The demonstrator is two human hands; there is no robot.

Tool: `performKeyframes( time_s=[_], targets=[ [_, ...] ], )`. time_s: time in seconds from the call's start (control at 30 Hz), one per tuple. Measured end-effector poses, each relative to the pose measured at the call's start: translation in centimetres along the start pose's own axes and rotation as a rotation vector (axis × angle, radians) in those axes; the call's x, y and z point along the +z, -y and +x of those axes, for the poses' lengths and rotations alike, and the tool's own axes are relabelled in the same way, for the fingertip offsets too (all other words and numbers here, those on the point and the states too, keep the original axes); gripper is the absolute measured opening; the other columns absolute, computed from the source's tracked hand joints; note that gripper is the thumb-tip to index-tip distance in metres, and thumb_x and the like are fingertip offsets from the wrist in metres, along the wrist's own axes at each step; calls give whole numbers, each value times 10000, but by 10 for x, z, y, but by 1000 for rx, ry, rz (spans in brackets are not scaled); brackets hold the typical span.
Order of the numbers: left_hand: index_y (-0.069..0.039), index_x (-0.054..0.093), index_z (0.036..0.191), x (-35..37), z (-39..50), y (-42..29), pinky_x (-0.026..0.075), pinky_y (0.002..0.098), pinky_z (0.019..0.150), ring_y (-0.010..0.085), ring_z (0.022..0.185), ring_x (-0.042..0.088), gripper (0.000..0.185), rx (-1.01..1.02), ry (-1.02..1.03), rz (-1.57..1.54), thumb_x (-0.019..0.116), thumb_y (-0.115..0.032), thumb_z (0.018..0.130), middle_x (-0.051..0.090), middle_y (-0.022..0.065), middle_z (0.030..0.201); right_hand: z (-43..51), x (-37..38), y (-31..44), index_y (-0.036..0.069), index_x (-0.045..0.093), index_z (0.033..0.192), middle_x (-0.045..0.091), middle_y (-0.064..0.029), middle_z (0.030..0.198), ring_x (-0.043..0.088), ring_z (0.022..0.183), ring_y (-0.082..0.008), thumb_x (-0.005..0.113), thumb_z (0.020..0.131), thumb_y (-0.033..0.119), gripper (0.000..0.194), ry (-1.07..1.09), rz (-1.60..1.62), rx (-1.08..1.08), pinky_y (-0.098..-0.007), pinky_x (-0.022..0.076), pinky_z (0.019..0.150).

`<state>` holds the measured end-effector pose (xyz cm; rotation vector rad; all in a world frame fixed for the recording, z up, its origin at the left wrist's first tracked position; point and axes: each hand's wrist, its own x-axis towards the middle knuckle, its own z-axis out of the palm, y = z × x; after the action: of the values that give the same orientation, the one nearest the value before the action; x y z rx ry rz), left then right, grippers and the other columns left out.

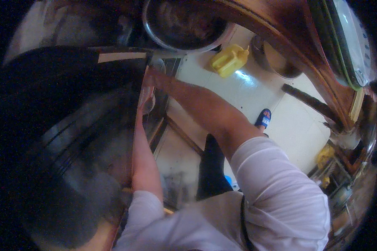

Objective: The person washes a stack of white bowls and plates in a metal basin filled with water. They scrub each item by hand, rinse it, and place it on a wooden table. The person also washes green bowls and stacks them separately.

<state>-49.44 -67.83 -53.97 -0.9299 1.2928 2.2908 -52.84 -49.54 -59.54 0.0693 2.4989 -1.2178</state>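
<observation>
Both arms reach toward the edge of a large dark panel with a glossy face on the left. My left hand is at that edge, partly hidden by it. Close against it shows a clear, rounded vessel, glass or plastic. My right hand lies just above, blurred, its fingers mostly hidden behind the panel's edge. Beside it is another clear rounded shape. Whether either hand grips these things cannot be made out.
A wide metal-rimmed pan stands at the top. On the tiled floor are a yellow jerrycan and a metal pot. A curved wooden edge crosses the upper right. My foot wears a blue slipper.
</observation>
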Motion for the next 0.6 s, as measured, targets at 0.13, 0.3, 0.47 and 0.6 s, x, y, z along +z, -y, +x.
performKeyframes(
  time_s=[0.13,0.3,0.47,0.6],
  targets=[
    [-79,516,1368,-9,-1,-2,428,596,1038,338,1249,536,543,10,-7,1,515,-428,952,570,125,1365,-8,8,-4,12,551,1315,547,-259,1291,511,1200,-431,636,833,378,612,-56,30,19,-497,426,1029],
    [-85,516,1366,-31,2,3,429,601,1032,336,1250,534,545,16,-1,8,523,-435,948,568,121,1365,-47,12,14,-3,541,1316,532,-269,1289,494,1200,-449,626,843,370,609,-375,225,48,-509,414,1036],
    [-91,516,1364,-35,-35,7,431,605,1026,333,1250,533,547,68,-164,27,532,-441,945,567,118,1365,-165,-5,14,-11,495,1379,555,-286,1263,461,1247,-445,703,797,340,711,-451,579,-58,-515,346,1112],
    [-102,321,1506,-18,-79,30,312,569,1117,348,1419,332,656,39,-290,98,461,-496,1000,325,133,1566,-281,-1,-32,13,524,1334,601,-266,1177,560,1101,-442,674,824,316,612,-97,791,423,-498,453,963]
  ],
)
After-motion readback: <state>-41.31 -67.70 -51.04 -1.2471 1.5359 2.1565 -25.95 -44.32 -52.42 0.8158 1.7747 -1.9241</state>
